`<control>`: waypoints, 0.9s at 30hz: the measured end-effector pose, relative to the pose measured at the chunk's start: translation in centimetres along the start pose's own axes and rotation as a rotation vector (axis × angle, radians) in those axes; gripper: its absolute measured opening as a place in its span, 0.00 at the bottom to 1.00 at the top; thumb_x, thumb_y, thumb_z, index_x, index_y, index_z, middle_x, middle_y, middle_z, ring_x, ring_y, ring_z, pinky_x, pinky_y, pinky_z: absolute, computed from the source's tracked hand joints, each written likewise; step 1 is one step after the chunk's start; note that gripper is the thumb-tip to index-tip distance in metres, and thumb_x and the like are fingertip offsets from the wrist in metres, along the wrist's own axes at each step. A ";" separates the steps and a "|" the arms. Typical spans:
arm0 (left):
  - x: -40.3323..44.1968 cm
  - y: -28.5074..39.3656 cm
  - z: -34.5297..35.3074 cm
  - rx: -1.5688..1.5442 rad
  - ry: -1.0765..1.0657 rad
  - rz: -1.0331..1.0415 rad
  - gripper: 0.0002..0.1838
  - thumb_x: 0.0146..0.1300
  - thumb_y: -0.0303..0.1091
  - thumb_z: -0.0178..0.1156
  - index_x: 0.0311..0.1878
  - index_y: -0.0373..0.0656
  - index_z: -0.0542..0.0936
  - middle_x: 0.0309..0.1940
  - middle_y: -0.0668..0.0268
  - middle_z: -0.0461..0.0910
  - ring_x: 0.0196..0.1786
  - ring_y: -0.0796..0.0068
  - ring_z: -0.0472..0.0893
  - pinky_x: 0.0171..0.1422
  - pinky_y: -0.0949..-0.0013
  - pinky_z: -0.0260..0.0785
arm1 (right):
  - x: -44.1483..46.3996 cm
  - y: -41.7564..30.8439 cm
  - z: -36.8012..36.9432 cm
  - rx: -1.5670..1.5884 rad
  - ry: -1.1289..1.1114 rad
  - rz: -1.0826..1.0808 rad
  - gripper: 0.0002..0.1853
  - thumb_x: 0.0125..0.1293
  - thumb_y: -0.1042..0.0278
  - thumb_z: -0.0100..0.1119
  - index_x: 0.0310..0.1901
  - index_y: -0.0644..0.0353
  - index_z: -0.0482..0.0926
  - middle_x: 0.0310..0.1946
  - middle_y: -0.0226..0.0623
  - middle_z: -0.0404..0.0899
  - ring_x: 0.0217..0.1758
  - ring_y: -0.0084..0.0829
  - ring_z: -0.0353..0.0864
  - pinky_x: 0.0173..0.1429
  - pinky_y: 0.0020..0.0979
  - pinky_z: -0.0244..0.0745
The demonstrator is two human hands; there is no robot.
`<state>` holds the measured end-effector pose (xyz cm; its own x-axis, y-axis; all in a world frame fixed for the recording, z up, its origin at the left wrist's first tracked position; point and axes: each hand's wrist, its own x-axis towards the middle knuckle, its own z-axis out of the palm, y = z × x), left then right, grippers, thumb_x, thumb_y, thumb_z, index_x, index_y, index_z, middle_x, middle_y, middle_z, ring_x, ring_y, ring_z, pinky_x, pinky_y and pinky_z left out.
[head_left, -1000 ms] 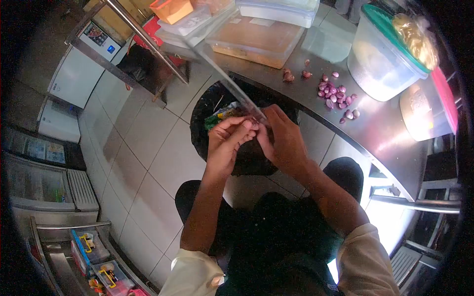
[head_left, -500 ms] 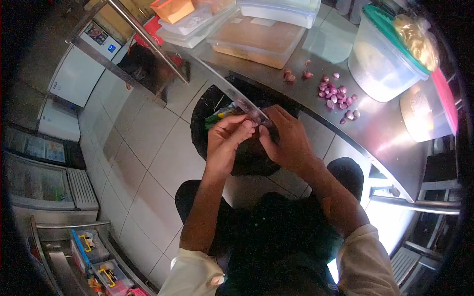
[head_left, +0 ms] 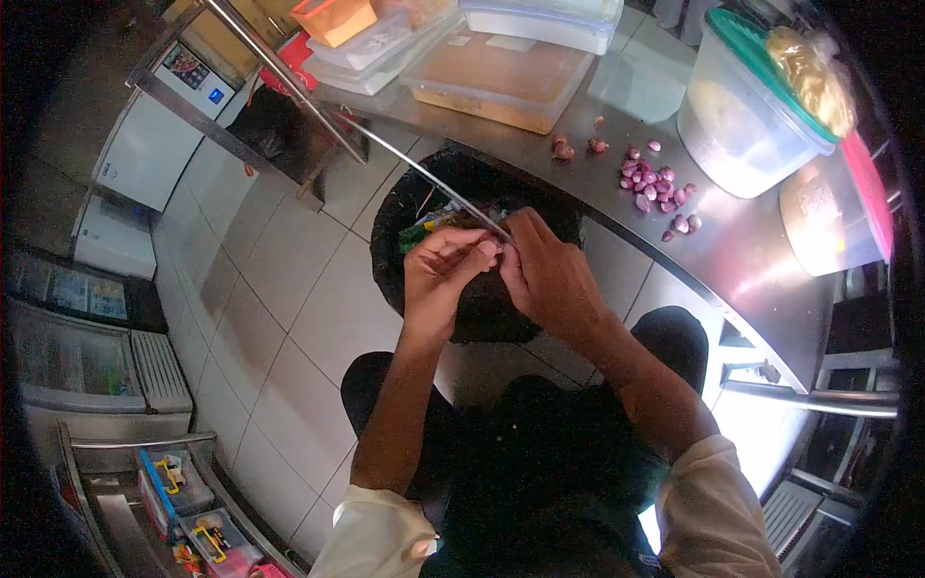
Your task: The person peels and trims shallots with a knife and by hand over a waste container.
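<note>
My right hand is wrapped round the near end of a long knife, whose blade points up and left. Close against it, my left hand pinches a small purplish piece, probably a shallot, mostly hidden by the fingers. Both hands are above a black-lined bin with green and yellow scraps inside. Several peeled shallots lie in a pile on the metal table, and a few brownish unpeeled ones lie left of them.
Lidded plastic boxes stand at the table's back. A tub with a green lid and a container with a pink lid stand to the right. At lower left, toolbox-like cases rest in a metal frame.
The knife blade has turned from showing its broad flat side to nearly edge-on. My right hand has shifted slightly, while the shallots on the table look the same.
</note>
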<state>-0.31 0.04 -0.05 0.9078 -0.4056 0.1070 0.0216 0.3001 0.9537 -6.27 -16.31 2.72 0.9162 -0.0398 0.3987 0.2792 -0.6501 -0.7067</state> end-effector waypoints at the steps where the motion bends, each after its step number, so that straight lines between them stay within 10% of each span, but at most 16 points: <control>1: -0.1 0.2 0.3 -0.009 -0.004 0.000 0.08 0.68 0.22 0.67 0.49 0.35 0.85 0.44 0.61 0.88 0.45 0.77 0.85 0.55 0.71 0.77 | 0.1 0.1 -0.1 0.028 0.006 0.003 0.10 0.69 0.76 0.58 0.48 0.64 0.68 0.40 0.53 0.74 0.42 0.63 0.80 0.38 0.55 0.74; 11: -0.2 1.2 0.7 -0.130 0.052 -0.077 0.13 0.69 0.24 0.67 0.55 0.34 0.83 0.47 0.62 0.87 0.48 0.74 0.85 0.57 0.70 0.77 | 0.3 -0.1 -1.4 0.112 0.023 -0.013 0.12 0.69 0.73 0.56 0.51 0.63 0.74 0.45 0.53 0.77 0.47 0.61 0.80 0.49 0.52 0.78; 27: -0.1 0.1 -0.2 0.098 0.030 0.058 0.06 0.68 0.23 0.68 0.47 0.36 0.85 0.42 0.64 0.88 0.43 0.79 0.84 0.51 0.72 0.77 | -0.2 0.1 0.3 -0.099 -0.051 -0.059 0.14 0.68 0.75 0.57 0.53 0.65 0.70 0.45 0.50 0.72 0.42 0.57 0.82 0.36 0.49 0.80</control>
<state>-0.32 0.28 -0.06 0.9184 -0.3637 0.1559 -0.0710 0.2362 0.9691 -6.31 -16.13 2.34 0.9131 0.0379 0.4059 0.3057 -0.7223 -0.6203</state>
